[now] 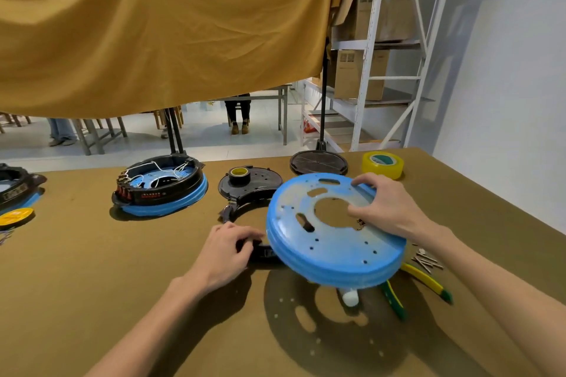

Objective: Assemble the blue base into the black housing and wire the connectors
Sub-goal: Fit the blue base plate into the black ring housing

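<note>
My right hand (386, 206) grips the far rim of a round blue base (324, 242), thumb in its central opening, holding it tilted above the table. Its shadow falls on the cloth below. My left hand (225, 251) holds the near edge of a black ring-shaped housing (245, 208) that lies on the table, mostly hidden behind the blue base. Small brass connectors (360, 223) show through the base's central hole.
A finished black housing on a blue base with white wires (159, 185) sits at the left. Also here: a black lid with a tape roll (249, 182), a black disc (318, 162), yellow tape (382, 165), yellow-green pliers (425, 280), loose screws (427, 260), a white cap (350, 297).
</note>
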The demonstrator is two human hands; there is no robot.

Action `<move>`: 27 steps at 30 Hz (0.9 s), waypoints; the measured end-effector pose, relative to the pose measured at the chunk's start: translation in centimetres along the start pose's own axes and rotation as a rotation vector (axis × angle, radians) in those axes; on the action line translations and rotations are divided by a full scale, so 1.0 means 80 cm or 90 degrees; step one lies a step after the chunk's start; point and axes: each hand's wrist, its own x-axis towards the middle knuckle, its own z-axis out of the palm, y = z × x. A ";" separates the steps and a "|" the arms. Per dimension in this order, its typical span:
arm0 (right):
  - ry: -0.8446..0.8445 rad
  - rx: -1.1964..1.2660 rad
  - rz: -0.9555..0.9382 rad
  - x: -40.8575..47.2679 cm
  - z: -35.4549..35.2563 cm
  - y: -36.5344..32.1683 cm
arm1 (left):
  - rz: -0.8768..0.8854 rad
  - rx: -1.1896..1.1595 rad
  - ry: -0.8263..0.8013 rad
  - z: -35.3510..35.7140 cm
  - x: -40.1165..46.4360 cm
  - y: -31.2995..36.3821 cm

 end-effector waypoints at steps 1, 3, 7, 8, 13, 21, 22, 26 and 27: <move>0.018 0.020 0.013 0.009 0.003 0.004 | -0.016 -0.044 0.061 -0.001 -0.004 -0.002; 0.043 0.041 0.036 0.023 0.019 0.006 | -0.088 -0.071 0.164 -0.003 0.000 -0.009; 0.066 0.028 0.061 0.040 0.056 -0.005 | -0.341 -0.191 0.029 -0.003 0.011 -0.007; 0.069 0.020 0.066 0.042 0.062 -0.010 | -0.346 -0.212 0.018 -0.001 0.012 -0.007; 0.085 0.024 0.107 0.050 0.075 -0.016 | -0.364 -0.190 0.052 -0.009 -0.007 -0.015; 0.047 0.063 0.125 0.047 0.108 -0.065 | -0.299 -0.389 0.112 -0.033 -0.004 0.025; 0.043 0.049 0.112 0.045 0.116 -0.078 | -0.334 -0.384 0.101 -0.036 0.001 0.026; -0.042 0.075 0.048 0.032 0.143 -0.108 | -0.436 -0.220 0.076 -0.037 -0.004 0.001; -0.070 0.101 0.043 0.026 0.146 -0.106 | -0.440 -0.240 0.071 -0.035 -0.009 -0.005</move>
